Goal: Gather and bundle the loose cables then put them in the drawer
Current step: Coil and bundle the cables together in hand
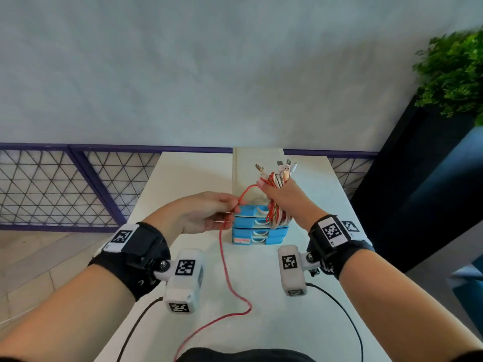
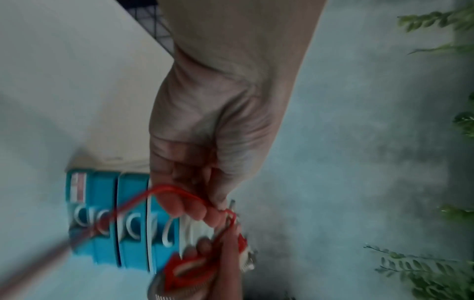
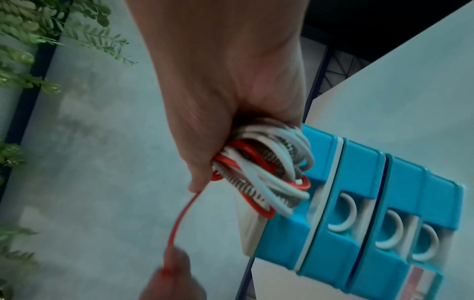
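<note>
My right hand grips a folded bundle of cables, red, white and braided, held upright above the blue drawer unit; plug ends stick out above the fist. The looped cable bundle fills that fist in the right wrist view. My left hand pinches a loose red cable that runs from the bundle, through its fingers, down across the white table toward me. In the left wrist view, the red cable loops over my left fingertips. The blue drawers look closed.
The drawer unit stands mid-table in front of a pale box. A purple mesh railing runs behind the table. A green plant on a dark planter stands at the right. Black wrist-camera cords trail over the near table edge.
</note>
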`<state>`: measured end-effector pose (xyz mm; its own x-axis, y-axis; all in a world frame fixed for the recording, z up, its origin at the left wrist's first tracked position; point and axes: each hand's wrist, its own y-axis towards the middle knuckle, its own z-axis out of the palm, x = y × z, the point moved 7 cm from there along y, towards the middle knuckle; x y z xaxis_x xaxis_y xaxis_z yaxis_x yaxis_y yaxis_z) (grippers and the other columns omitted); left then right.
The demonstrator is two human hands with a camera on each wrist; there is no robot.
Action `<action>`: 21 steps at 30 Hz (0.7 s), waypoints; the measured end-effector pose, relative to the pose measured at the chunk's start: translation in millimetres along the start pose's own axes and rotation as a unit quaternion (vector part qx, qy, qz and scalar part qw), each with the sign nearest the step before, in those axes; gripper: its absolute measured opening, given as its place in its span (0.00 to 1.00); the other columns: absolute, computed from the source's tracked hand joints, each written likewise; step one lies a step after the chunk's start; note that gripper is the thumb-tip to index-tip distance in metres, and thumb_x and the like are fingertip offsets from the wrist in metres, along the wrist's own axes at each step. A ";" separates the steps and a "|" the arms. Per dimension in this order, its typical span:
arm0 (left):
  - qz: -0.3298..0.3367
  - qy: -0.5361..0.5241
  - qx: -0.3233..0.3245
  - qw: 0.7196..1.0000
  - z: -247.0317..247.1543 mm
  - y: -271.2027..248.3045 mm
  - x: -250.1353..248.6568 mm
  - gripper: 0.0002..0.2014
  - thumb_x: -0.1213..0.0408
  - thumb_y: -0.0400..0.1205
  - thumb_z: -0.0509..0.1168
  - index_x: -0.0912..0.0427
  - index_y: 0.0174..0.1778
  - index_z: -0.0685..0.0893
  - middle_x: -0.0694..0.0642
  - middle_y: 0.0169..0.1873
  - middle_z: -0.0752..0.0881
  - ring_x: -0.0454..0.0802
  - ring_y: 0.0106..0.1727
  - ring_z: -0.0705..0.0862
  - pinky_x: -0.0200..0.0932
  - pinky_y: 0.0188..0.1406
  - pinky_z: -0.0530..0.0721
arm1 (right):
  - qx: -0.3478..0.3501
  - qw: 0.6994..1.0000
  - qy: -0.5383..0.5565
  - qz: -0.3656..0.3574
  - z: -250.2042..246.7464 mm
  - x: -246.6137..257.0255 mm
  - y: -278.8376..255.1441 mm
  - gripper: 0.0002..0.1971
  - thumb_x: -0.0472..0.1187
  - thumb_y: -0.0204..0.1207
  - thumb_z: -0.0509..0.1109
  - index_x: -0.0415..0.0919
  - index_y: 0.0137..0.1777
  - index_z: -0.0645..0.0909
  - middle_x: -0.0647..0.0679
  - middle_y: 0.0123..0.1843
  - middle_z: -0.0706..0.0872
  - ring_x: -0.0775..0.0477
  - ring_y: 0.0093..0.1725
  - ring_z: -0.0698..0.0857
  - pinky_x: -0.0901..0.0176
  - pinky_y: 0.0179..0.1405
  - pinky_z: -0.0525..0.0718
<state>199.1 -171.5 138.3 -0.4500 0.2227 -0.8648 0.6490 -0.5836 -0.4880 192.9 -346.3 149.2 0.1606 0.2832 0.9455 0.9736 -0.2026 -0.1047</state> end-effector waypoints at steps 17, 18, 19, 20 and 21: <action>0.010 -0.005 0.102 0.995 52.6 -7.2 1.5 0.14 0.55 0.87 0.53 0.52 0.37 0.74 0.45 0.20 0.66 0.41 0.19 0.61 0.32 0.19 0.69 | -0.029 0.982 0.183 0.036 -0.4 10.6 -0.4 0.03 0.29 0.74 0.67 0.36 0.42 0.76 0.42 0.30 0.81 0.49 0.25 0.84 0.48 0.37 0.87; 0.002 0.006 0.132 0.991 51.9 -12.0 6.7 0.14 0.56 0.87 0.52 0.51 0.36 0.73 0.45 0.20 0.64 0.41 0.19 0.58 0.32 0.19 0.67 | -0.050 0.972 0.225 0.039 -9.4 8.5 4.5 0.03 0.29 0.75 0.66 0.35 0.44 0.76 0.42 0.32 0.81 0.48 0.27 0.85 0.44 0.43 0.88; -0.007 0.018 0.154 0.988 49.0 -16.1 12.8 0.14 0.56 0.87 0.51 0.51 0.36 0.74 0.45 0.21 0.63 0.42 0.20 0.57 0.32 0.19 0.66 | -0.068 0.962 0.259 0.042 -19.2 6.1 8.5 0.03 0.29 0.75 0.66 0.34 0.45 0.76 0.41 0.33 0.81 0.48 0.29 0.85 0.42 0.47 0.87; -0.014 0.032 0.163 0.986 43.8 -18.7 19.3 0.14 0.56 0.88 0.51 0.51 0.38 0.76 0.46 0.22 0.63 0.42 0.20 0.57 0.33 0.20 0.65 | -0.080 0.954 0.286 0.045 -28.2 3.9 11.4 0.02 0.30 0.76 0.66 0.34 0.46 0.75 0.42 0.34 0.81 0.48 0.30 0.86 0.41 0.49 0.87; -0.017 0.053 0.156 0.986 36.2 -18.9 25.3 0.14 0.56 0.88 0.52 0.52 0.41 0.78 0.47 0.23 0.64 0.43 0.21 0.58 0.33 0.22 0.64 | -0.082 0.949 0.302 0.046 -35.0 2.6 12.1 0.02 0.31 0.77 0.67 0.35 0.46 0.76 0.43 0.35 0.81 0.49 0.31 0.86 0.42 0.50 0.87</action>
<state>153.3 -183.1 130.0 -0.3913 0.3172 -0.8639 0.4066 -0.7825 -0.4715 199.4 -380.9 161.2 0.0741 -0.3214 0.9440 0.9137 -0.3574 -0.1934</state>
